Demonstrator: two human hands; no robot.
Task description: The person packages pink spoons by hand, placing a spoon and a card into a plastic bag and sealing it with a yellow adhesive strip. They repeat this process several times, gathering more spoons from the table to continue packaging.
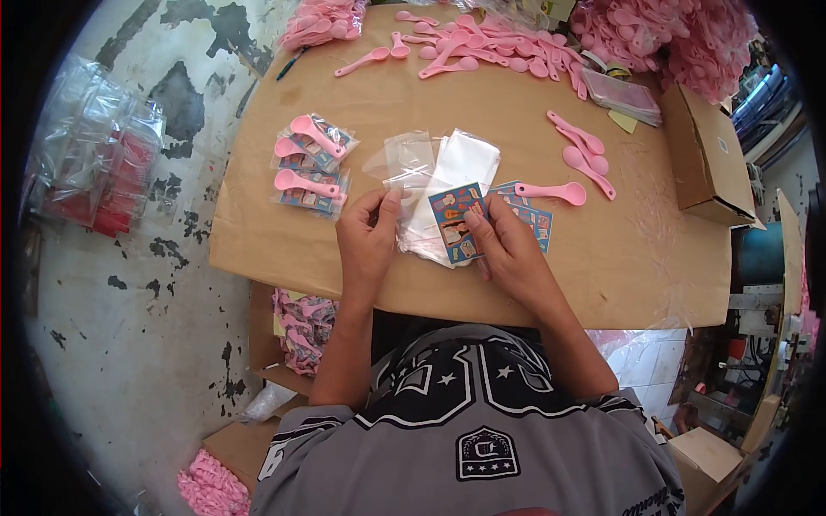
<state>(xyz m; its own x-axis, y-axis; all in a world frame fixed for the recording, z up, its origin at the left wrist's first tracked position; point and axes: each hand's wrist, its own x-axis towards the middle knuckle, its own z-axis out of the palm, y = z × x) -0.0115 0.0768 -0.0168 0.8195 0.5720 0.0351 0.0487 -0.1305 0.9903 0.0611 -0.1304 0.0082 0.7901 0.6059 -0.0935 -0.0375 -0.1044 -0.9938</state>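
My left hand is closed in a pinch at the edge of a clear plastic bag. Between the thumb and fingers of my right hand is a blue printed card with small colourful pictures. The card lies over a stack of white-looking plastic bags. More printed cards lie partly beneath my right hand, and a pink measuring spoon rests at their upper edge. To the left are bagged cards with pink spoons on top, in two groups.
Loose pink spoons are heaped at the table's far side, beside a big bag of spoons. Several spoons lie at right, near an open cardboard box. A pen lies far left. Clear packaging is left of the table.
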